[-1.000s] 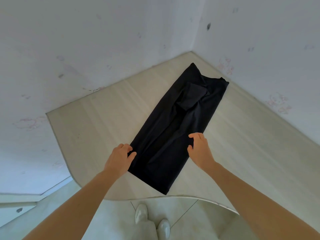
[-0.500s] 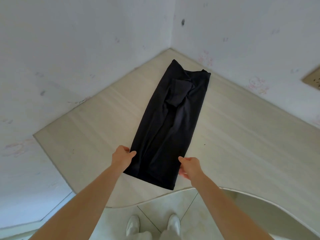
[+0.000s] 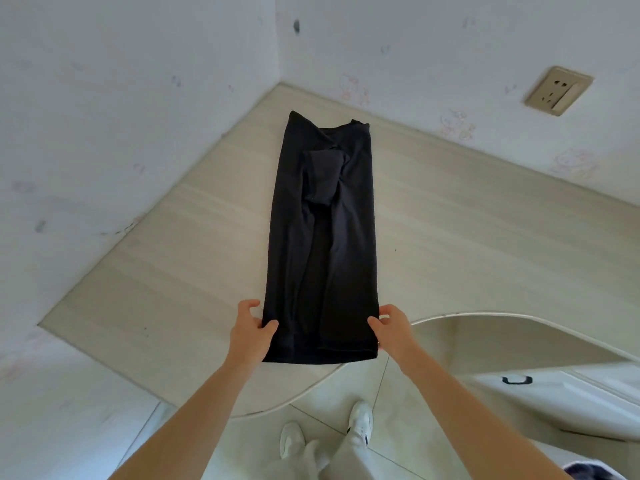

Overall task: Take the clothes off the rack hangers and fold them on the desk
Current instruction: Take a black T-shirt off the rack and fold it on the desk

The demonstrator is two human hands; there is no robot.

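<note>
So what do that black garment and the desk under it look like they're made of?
The black garment looks like soft matte knit fabric, perhaps cotton jersey: it creases loosely and shows no sheen. The desk looks like pale wood-grain laminate, judging by its straight printed-looking streaks and smooth, faintly glossy top; real wood can't be ruled out.

— Where does the garment (image 3: 322, 244) lie?
— Lengthwise on the desk (image 3: 485, 244), far end toward the wall corner, near end at the front edge.
— And the hands?
— Left hand (image 3: 250, 332) at its near-left corner, right hand (image 3: 393, 329) at its near-right.
</note>
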